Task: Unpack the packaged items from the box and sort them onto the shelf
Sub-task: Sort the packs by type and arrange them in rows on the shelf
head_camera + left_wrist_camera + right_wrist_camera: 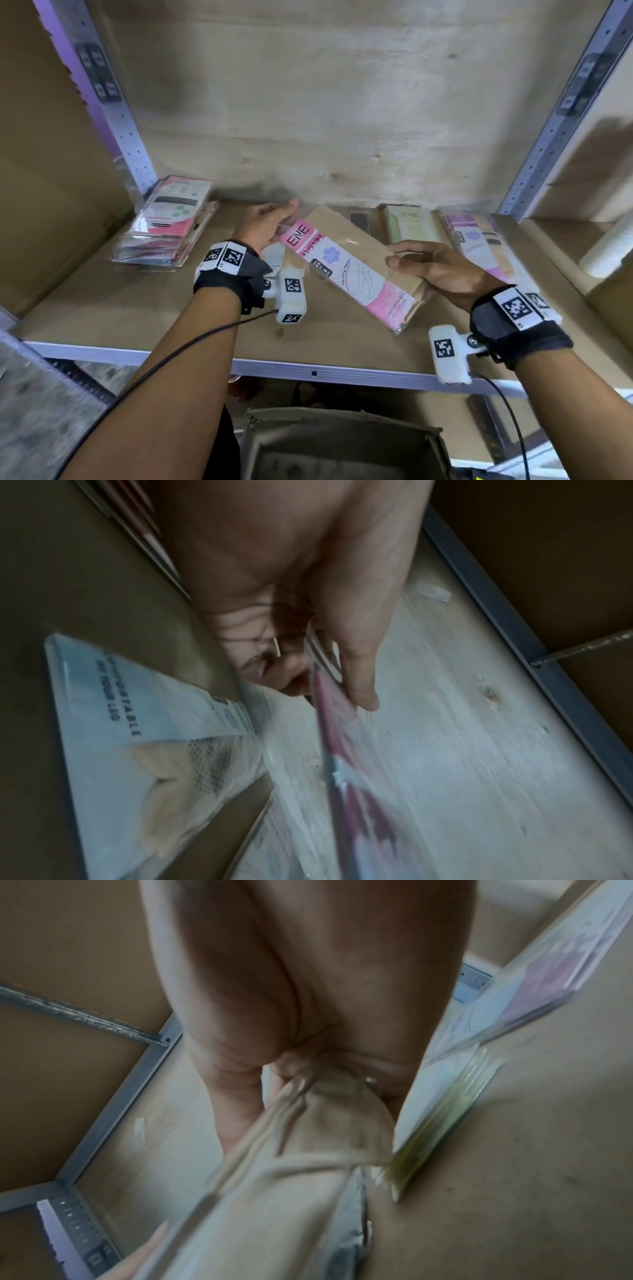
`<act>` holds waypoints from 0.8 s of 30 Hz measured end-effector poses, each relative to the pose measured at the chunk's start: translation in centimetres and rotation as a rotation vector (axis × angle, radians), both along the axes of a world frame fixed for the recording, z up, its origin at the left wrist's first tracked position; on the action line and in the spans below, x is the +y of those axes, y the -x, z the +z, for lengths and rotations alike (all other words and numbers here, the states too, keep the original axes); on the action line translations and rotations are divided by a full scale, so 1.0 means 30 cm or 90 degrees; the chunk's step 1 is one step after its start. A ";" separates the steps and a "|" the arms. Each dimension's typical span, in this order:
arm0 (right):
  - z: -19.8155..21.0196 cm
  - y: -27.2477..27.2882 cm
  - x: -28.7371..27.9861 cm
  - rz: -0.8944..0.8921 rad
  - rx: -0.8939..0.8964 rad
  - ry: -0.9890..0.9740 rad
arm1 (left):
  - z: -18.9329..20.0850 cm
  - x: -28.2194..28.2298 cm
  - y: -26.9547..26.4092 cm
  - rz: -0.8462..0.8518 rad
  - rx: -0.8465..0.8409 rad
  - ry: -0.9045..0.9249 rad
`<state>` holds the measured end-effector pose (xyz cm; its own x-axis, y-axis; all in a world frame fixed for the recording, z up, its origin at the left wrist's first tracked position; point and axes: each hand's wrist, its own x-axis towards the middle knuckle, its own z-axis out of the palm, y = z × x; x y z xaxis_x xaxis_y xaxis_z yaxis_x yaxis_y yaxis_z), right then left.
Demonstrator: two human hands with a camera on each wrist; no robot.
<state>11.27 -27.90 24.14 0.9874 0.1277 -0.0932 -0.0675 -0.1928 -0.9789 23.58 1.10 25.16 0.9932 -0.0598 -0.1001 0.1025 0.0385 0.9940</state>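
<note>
Shelf [102,308] board is carrying pkt stacks at back. Both hands are holding pink pack [349,274] tilted just above it: L hand [267,226] pinching top end, R hand [442,267] gripping lower edge. Box [342,448] is sitting below.

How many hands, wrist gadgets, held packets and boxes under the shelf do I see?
Hands: 2, left hand and right hand
Wrist cameras: 2
Pink stocking packet, held: 1
Box below the shelf: 1
Total: 6
</note>
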 end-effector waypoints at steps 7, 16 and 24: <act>-0.005 0.023 0.003 0.001 -0.017 -0.017 | -0.001 0.044 0.036 -0.113 0.023 0.015; 0.014 0.034 0.066 -0.007 -0.014 -0.124 | -0.018 0.085 0.051 -0.128 0.164 0.218; 0.017 -0.018 0.148 -0.130 -0.027 -0.246 | 0.008 0.008 0.134 -0.223 0.147 0.092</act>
<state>11.81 -23.47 24.64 0.9979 -0.0536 -0.0366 -0.0251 0.2012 -0.9792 19.56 1.33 25.39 0.8633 -0.4184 -0.2824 0.3522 0.0985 0.9307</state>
